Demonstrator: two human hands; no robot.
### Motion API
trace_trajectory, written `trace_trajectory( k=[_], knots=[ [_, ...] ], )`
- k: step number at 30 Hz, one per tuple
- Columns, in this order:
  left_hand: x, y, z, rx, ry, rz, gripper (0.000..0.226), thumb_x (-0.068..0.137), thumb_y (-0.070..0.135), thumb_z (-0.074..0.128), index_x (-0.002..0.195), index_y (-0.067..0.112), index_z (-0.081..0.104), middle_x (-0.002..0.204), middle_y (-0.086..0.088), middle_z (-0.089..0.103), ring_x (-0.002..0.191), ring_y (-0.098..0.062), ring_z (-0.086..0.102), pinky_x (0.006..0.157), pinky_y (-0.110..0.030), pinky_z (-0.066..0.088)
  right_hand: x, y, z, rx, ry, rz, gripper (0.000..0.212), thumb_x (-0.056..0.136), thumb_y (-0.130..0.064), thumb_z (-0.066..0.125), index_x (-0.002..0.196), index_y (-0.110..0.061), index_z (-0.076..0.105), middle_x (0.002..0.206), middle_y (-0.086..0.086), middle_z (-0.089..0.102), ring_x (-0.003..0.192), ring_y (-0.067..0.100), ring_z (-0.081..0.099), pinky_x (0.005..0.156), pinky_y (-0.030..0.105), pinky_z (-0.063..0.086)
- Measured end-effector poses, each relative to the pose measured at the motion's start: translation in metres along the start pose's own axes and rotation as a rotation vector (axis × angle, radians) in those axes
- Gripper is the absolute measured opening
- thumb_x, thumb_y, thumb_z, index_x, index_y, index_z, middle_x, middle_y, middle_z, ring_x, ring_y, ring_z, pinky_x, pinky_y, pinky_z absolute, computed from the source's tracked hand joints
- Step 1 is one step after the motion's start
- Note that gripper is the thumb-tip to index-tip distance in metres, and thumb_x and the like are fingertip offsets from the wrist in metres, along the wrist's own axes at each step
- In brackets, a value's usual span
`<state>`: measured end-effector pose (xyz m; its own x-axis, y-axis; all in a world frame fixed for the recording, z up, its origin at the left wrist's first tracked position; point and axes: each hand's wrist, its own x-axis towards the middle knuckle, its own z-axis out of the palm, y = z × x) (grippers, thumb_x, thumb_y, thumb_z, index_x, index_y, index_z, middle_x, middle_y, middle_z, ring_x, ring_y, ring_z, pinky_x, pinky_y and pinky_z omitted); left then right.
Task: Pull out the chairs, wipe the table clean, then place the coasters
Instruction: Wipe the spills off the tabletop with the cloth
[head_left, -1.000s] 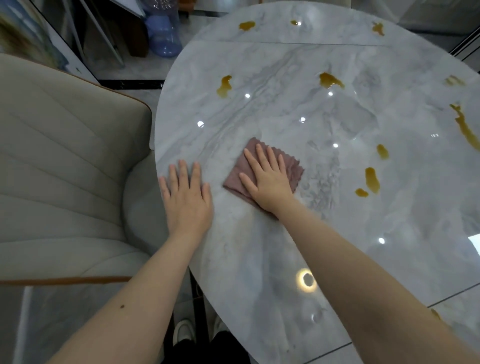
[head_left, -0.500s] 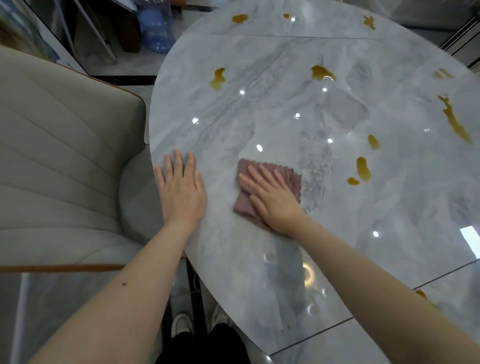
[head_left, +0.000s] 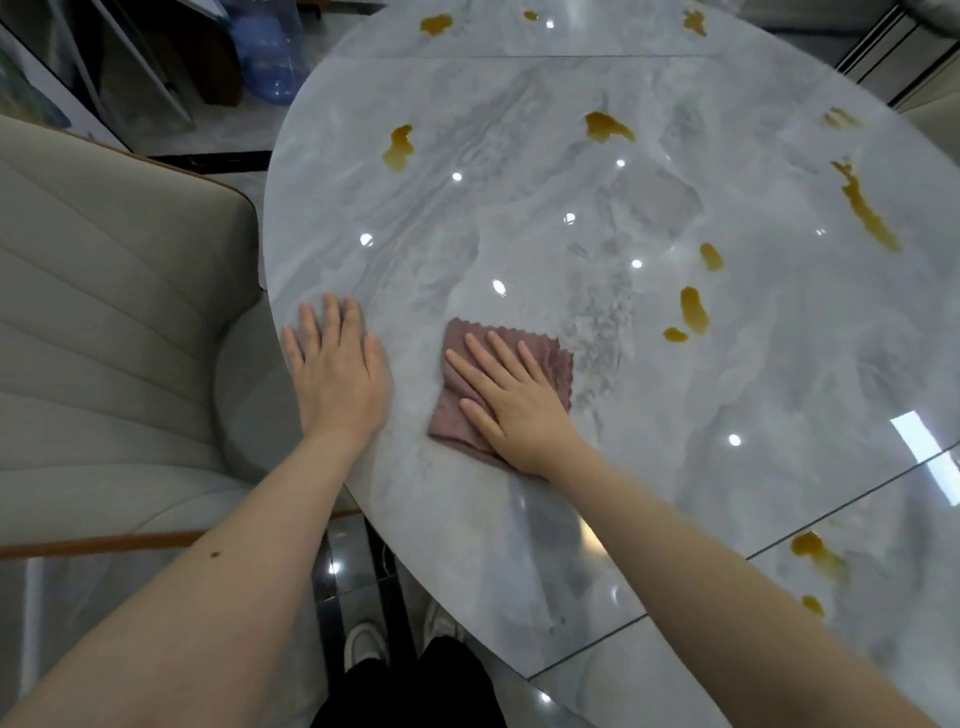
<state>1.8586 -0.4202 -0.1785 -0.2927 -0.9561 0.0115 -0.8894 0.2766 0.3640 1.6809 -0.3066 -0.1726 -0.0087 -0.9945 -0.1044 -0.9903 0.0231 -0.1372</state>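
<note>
The glossy grey marble-patterned round tabletop (head_left: 519, 156) carries about a dozen amber-brown liquid spills (head_left: 693, 310), most of them beyond the cloth. One padded beige chair (head_left: 104, 322) stands beside its rim. One soft, folded mauve microfibre cloth (head_left: 457, 415) lies near that rim; limp and light, it likely slides best under a flat palm. The right hand (head_left: 511, 402) presses it, fingers straight. The left hand (head_left: 337, 369) rests flat beside the cloth, holding nothing.
</note>
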Motion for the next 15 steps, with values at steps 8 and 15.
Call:
trace_trajectory(
  k=[8, 15],
  knots=[
    [-0.007, 0.035, 0.003, 0.053, -0.006, 0.193, 0.056, 0.097, 0.032, 0.020, 0.143, 0.003, 0.035, 0.149, -0.019, 0.033, 0.139, -0.036, 0.028, 0.116, -0.048, 0.008, -0.026, 0.019, -0.001, 0.057, 0.050, 0.338, 0.065, 0.090, -0.051, 0.001, 0.151, -0.032, 0.012, 0.160, -0.004, 0.006, 0.148, 0.019, -0.001, 0.118, 0.039, -0.007],
    [-0.015, 0.125, 0.033, 0.040, -0.146, 0.400, 0.059, 0.095, 0.040, 0.025, 0.148, 0.014, 0.028, 0.155, -0.010, 0.024, 0.145, -0.027, 0.017, 0.111, -0.057, -0.009, -0.088, 0.055, 0.000, 0.043, 0.058, 0.702, 0.078, 0.085, -0.059, -0.006, 0.153, -0.022, 0.002, 0.161, 0.003, -0.003, 0.147, 0.022, -0.008, 0.119, 0.042, -0.009]
  ],
)
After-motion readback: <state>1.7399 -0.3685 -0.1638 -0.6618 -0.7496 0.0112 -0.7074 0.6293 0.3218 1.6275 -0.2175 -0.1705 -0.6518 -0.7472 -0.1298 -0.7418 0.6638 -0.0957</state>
